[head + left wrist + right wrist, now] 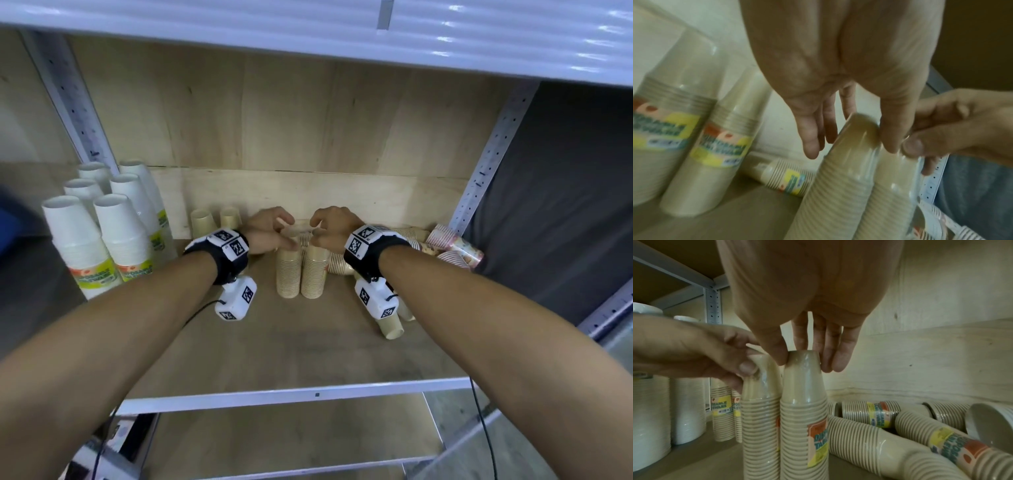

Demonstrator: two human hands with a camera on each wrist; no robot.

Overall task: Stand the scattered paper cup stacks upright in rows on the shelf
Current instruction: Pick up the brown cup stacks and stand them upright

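Two tan wrapped paper cup stacks stand upright side by side mid-shelf, the left stack [287, 274] [838, 186] [760, 426] touching the right stack [313, 274] [892, 186] [797, 418]. My left hand [274, 233] [851, 146] grips the top of the left stack between thumb and fingers. My right hand [325, 228] [805, 363] holds the top of the right stack the same way, thumb on its left side and fingers behind it. Both hands come down from above, almost touching each other.
Several tall white cup stacks [102, 233] stand in rows at the left, two tan stacks [215, 221] behind them. Several tan stacks [869, 443] and patterned stacks [455, 246] lie at the right, one [390, 325] near the front. A metal post [486, 164] bounds the right side.
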